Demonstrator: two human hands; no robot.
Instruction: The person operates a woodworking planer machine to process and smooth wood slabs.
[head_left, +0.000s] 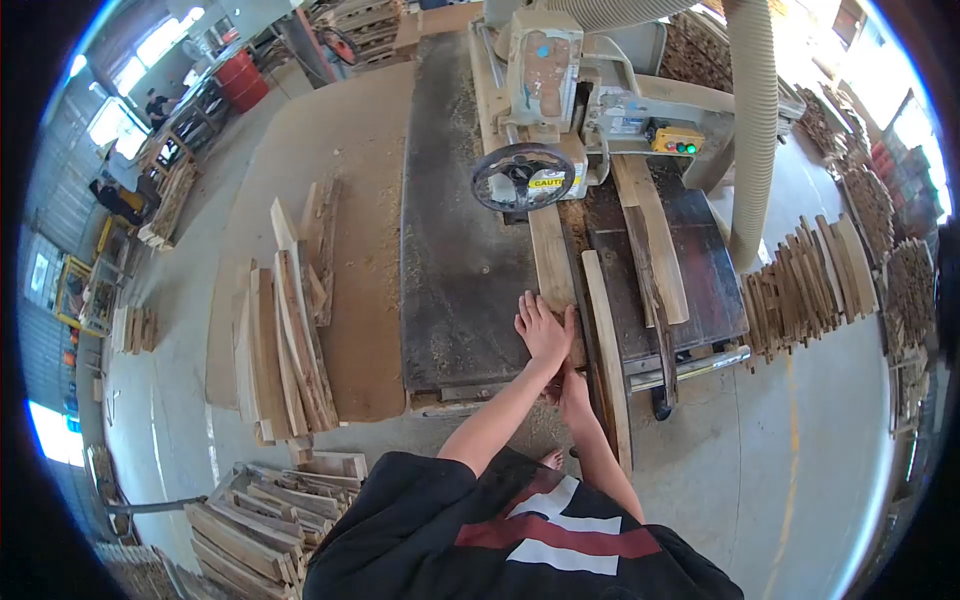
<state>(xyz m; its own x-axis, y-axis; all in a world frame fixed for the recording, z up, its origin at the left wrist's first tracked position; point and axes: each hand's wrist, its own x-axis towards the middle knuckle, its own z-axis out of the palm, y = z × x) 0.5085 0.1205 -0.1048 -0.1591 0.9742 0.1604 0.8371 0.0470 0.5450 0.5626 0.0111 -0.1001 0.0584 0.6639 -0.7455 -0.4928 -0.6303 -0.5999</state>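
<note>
A wooden board (pixel 551 255) lies lengthwise on the dark machine table (pixel 455 290), its far end under the saw machine (pixel 545 75) with a black handwheel (pixel 522 177). My left hand (pixel 543 328) rests on the board's near part, fingers spread. Just below it, my right hand (pixel 572 388) is at the board's near end, its fingers mostly hidden behind my left hand and wrist. To the right of my hands, a long narrow strip (pixel 607 350) lies alongside a dark guide rail.
More strips (pixel 655 240) lie on the table's right part. A metal roller bar (pixel 690 368) runs along its front edge. Planks (pixel 285 350) are heaped at the left, with stacks (pixel 250 530) below and at the right (pixel 810 290). People (pixel 125 170) are far left.
</note>
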